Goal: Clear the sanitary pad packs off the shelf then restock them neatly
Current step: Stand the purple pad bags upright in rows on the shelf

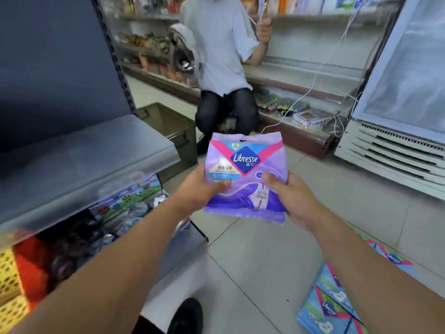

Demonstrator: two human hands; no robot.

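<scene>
A purple Libresse pad pack (245,165) is held upright in front of me over the tiled floor. My left hand (202,189) grips its left edge with the thumb on the front. My right hand (289,196) grips its right edge the same way. To the left, the grey shelf (84,155) has a bare top board. Several blue pad packs (332,300) lie on the floor at the lower right.
Below the grey shelf sit colourful packs (127,201) and yellow crates (9,280). A person in a white shirt (221,51) crouches ahead beside a metal box (168,126). A refrigerator (397,97) stands at the right. My shoe (187,317) shows at the bottom.
</scene>
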